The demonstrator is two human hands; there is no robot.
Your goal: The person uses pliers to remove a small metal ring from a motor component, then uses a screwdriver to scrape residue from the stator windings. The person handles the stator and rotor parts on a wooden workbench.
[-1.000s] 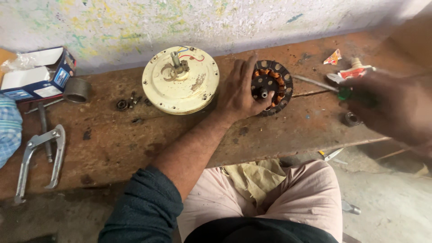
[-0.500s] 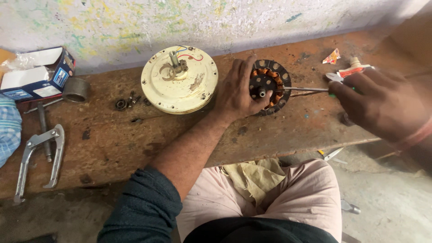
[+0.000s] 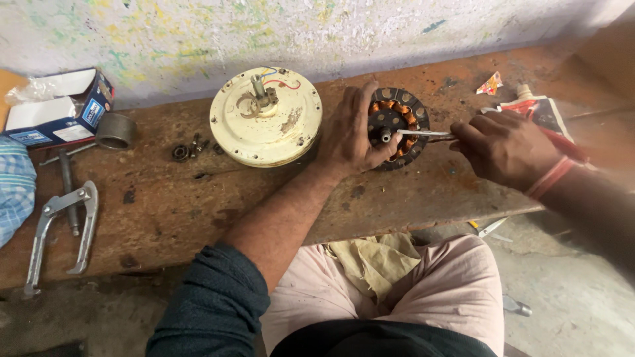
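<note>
Left hand (image 3: 354, 135) clamped on the round dark stator with copper windings (image 3: 397, 125), just right of the cream round metal fan housing (image 3: 266, 125); right hand (image 3: 506, 147) pinching a thin metal screwdriver (image 3: 423, 134) — keep tip off the windings, brace firmly.

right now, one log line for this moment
left hand: steadies stator | right hand: holds metal tool, tip at stator hub | fan cover: beside

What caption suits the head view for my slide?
Left hand steadies a copper-wound stator on a wooden bench; right hand points a thin metal tool at its centre.
</note>
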